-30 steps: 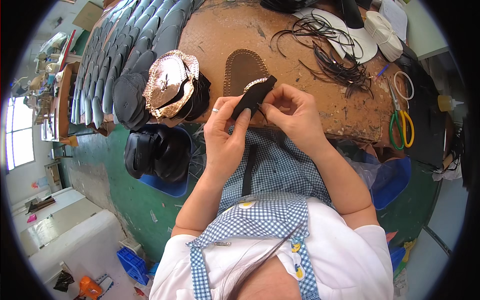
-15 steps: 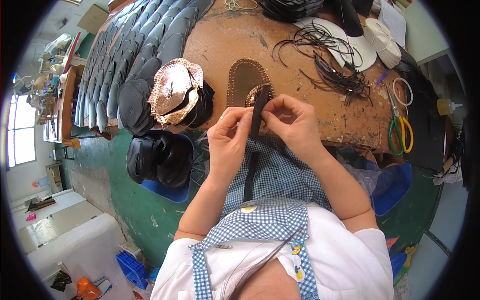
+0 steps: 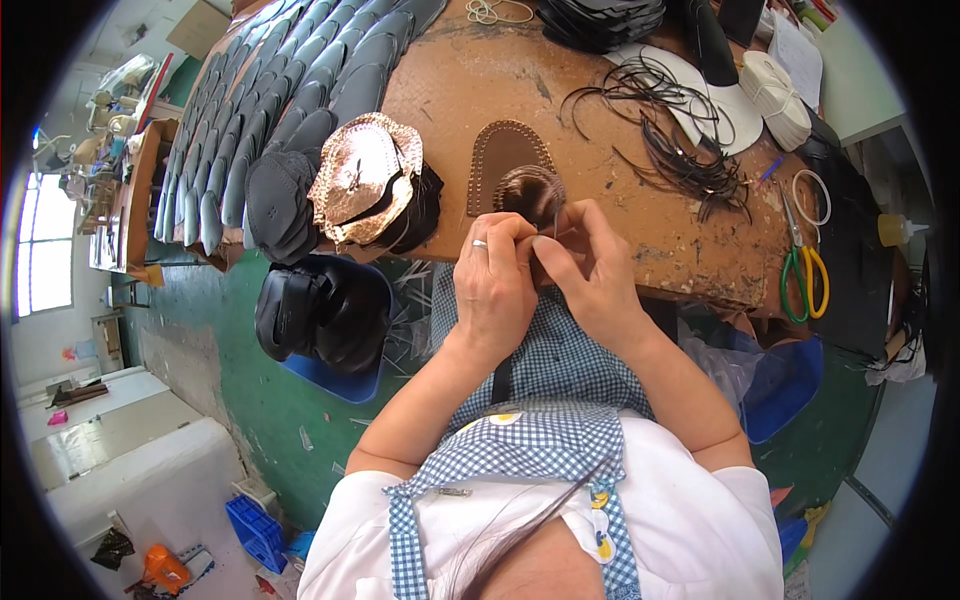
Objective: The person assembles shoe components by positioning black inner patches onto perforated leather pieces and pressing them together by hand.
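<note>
My left hand (image 3: pixel 497 275), with a ring on one finger, is closed on a shiny copper-brown leather piece (image 3: pixel 532 190) with a punched, curved edge. Right beside it, my right hand (image 3: pixel 592 262) pinches the near end of the same piece between thumb and fingers. My fingertips meet there and cover what lies between them. Partly under the piece, a flat brown leather sole shape (image 3: pixel 492 150) with holes along its border lies on the worn table (image 3: pixel 430 110). A dark strip (image 3: pixel 502 383) shows against the checked apron below my hands.
Stacked copper leather pieces (image 3: pixel 362 165) and black pieces (image 3: pixel 280 205) stand to the left, before rows of grey soles (image 3: pixel 300 85). Black laces (image 3: pixel 680 140) lie at right. Scissors (image 3: pixel 797 262) rest on the right edge. A blue bin (image 3: pixel 345 382) holds black items below the table.
The black strip that stood up between my fingers no longer shows there. My left hand has turned its back upward and moved right, close against my right hand. More of the copper-brown piece shows.
</note>
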The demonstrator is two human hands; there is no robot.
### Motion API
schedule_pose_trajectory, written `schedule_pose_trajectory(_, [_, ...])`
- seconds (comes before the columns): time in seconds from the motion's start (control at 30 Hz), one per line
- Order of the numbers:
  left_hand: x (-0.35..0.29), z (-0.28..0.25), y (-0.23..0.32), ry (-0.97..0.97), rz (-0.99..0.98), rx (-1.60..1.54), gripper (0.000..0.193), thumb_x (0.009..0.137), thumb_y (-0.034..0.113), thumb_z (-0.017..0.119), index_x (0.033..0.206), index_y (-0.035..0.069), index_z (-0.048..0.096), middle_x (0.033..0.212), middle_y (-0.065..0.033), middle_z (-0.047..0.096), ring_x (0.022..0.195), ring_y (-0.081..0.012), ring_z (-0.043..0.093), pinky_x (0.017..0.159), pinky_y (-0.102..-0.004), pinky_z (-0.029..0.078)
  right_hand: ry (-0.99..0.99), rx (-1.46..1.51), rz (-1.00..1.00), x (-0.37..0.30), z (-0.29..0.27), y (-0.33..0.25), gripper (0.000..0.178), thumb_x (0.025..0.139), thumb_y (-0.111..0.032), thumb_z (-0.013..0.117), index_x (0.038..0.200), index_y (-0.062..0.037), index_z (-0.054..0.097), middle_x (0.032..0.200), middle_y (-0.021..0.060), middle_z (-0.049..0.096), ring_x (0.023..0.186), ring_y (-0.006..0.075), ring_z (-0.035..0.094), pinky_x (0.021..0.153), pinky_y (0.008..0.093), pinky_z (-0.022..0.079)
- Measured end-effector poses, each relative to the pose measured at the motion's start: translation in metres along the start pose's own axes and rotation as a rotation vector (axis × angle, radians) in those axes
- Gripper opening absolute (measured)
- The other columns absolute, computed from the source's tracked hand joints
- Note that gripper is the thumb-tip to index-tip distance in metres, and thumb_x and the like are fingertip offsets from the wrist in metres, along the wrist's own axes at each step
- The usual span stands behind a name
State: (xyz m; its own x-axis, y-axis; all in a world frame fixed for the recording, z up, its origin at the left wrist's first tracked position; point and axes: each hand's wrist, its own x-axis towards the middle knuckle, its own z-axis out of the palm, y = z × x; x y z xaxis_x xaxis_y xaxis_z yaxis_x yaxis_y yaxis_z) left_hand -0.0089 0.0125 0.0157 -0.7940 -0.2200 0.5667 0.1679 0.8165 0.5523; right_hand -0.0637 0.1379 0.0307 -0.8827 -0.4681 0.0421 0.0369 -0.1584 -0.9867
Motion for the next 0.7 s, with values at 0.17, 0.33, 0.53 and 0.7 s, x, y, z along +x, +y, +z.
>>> schedule_pose_trajectory(0.17, [0.000,-0.002,0.000,0.009,-0.316,-0.273,0.012,0.094,-0.001,0.055,0.103,-0.001,0.048,0.083,-0.0133,0.062,0.070,-0.0274,0.066,0.061,-0.0355,0.052,0.015,-0.182,0.004,0.007,-0.006,0.012,0.008,0.087,-0.003,0.057,0.089,0.0021,0.051,0.074,0.0046,0.058,0.066,0.0088,0.056,0.058,0.0251,0.047])
schedule_pose_trajectory(0.33, [0.011,-0.015,0.007,-0.095,-0.015,-0.095,0.041,0.088,0.005,0.066,0.121,-0.002,0.044,0.094,-0.0128,0.063,0.081,-0.0290,0.065,0.068,-0.0357,0.053,0.108,-0.080,0.000,0.018,-0.014,0.012,0.004,0.088,-0.001,0.055,0.089,0.0014,0.053,0.073,0.0027,0.057,0.068,0.0066,0.054,0.058,0.0242,0.046])
schedule_pose_trajectory(0.53, [0.001,-0.019,-0.011,0.026,0.116,0.045,0.036,0.063,-0.004,0.073,0.097,-0.001,0.065,0.096,-0.0108,0.065,0.084,-0.0278,0.064,0.072,-0.0354,0.053,0.089,-0.469,-0.233,0.022,-0.015,-0.039,0.017,0.089,-0.012,0.070,0.090,0.0022,0.060,0.083,0.0078,0.064,0.074,0.0107,0.063,0.067,0.0245,0.052])
schedule_pose_trajectory(0.7, [0.009,-0.007,0.001,0.014,0.424,0.182,0.032,0.069,0.010,0.073,0.098,-0.001,0.070,0.105,-0.0096,0.066,0.100,-0.0257,0.062,0.087,-0.0399,0.051,0.236,-0.199,-0.769,-0.003,-0.026,-0.131,0.015,0.091,-0.007,0.060,0.100,0.0018,0.052,0.089,0.0170,0.062,0.070,0.0176,0.061,0.067,0.0283,0.053])
